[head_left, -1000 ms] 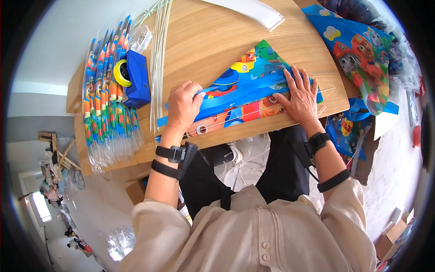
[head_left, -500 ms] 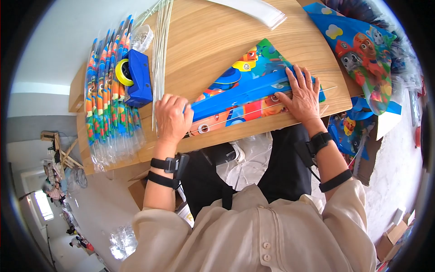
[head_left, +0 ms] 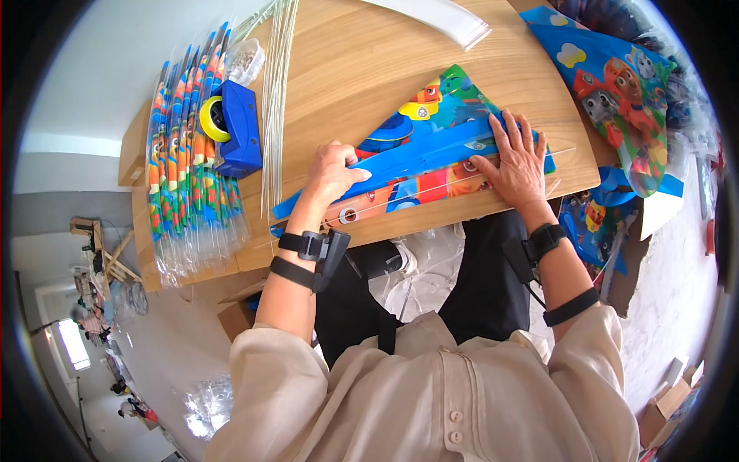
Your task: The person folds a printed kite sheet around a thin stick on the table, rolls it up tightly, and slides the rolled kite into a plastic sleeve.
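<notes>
A printed plastic sheet (head_left: 423, 108) with cartoon figures lies folded on the wooden table, a blue band (head_left: 419, 155) running across it. My left hand (head_left: 332, 175) rests on the band's left part, fingers curled in and thumb pointing right; whether it pinches the film is hidden. Flat on the right end of the sheet is my right hand (head_left: 516, 158), its fingers spread. A thin white rod (head_left: 443, 186) lies along the sheet's near side and passes beneath the right hand.
Left of the sheet are long thin rods (head_left: 275, 100), a blue tape dispenser (head_left: 240, 129), a small clear tub (head_left: 246, 60) and bagged printed rolls (head_left: 185, 146). White strips (head_left: 439, 19) lie at the far edge. Another printed sheet (head_left: 616, 88) hangs at the right.
My left hand first slid left along the blue band, then came back right onto it, uncovering the band's left end. My right hand has stayed in place on the sheet.
</notes>
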Available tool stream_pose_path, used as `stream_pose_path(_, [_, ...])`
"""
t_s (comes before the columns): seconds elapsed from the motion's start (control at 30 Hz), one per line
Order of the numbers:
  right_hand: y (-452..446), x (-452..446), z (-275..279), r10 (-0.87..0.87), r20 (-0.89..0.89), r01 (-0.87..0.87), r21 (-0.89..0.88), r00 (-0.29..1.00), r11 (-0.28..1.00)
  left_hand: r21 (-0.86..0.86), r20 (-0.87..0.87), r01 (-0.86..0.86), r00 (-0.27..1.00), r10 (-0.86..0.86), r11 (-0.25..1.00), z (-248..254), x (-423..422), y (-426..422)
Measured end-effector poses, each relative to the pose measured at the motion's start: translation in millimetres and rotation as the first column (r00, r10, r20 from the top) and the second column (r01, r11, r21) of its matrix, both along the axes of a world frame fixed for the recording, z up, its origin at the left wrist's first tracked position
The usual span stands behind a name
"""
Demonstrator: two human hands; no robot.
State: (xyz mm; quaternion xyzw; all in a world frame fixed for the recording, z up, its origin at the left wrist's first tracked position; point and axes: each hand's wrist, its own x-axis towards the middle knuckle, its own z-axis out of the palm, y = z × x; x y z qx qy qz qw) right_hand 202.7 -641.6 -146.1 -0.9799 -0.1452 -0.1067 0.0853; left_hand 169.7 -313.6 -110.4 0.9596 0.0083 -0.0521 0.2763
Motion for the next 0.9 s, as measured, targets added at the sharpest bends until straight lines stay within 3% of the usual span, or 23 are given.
stream_pose_path(0.07, [-0.1,-0.9,2.1,-0.003,-0.004,0.003,-0.004,1.000,1.000,-0.082,-0.004,0.008,1.000,-0.008,0.997,0.3,-2.1,5.3])
stream_pose_path(0.13, [0.1,-1.3,2.3,-0.002,-0.009,0.001,-0.009,1.000,1.000,-0.287,-0.080,-0.067,0.996,0.046,0.956,0.7,-5.8,9.3])
stream_pose_path(0.23, [0.5,-0.4,1.8,-0.005,-0.009,0.005,-0.016,1.000,1.000,-0.387,-0.202,-0.159,0.976,0.085,0.908,1.8,-10.2,15.6])
stream_pose_path(0.33, [0.0,-0.1,1.0,-0.002,-0.022,0.002,-0.005,1.000,1.000,-0.258,-0.129,-0.150,0.984,0.120,0.954,-7.7,-11.1,24.2])
stream_pose_path(0.43, [0.0,0.3,-1.6,-0.015,-0.020,0.014,-0.041,1.000,0.999,-0.293,-0.023,-0.117,0.993,0.116,0.949,-17.2,-13.8,15.7])
stream_pose_path(0.63, [10.7,-9.6,14.9,0.047,0.143,-0.052,0.036,0.989,0.998,-0.157,-0.161,-0.183,0.974,0.157,0.971,4.8,-10.1,5.8])
stream_pose_path(0.7, [39.9,-24.1,23.3,0.365,0.165,-0.388,0.142,0.916,0.911,-0.110,-0.151,-0.181,0.975,0.163,0.977,11.5,-10.8,1.4])
stream_pose_path(0.77, [79.6,-41.3,21.8,0.522,0.135,-0.539,0.239,0.842,0.808,-0.059,-0.140,-0.169,0.977,0.160,0.984,11.8,-10.5,1.6])
stream_pose_path(0.87, [119.6,-58.8,13.4,0.551,0.042,-0.542,0.257,0.833,0.800,-0.027,-0.098,-0.150,0.984,0.147,0.988,3.3,-11.7,7.5])
stream_pose_path(0.9, [126.4,-61.9,2.6,0.515,0.032,-0.505,0.253,0.857,0.825,-0.099,-0.089,-0.147,0.986,0.138,0.984,1.5,-12.7,9.7])
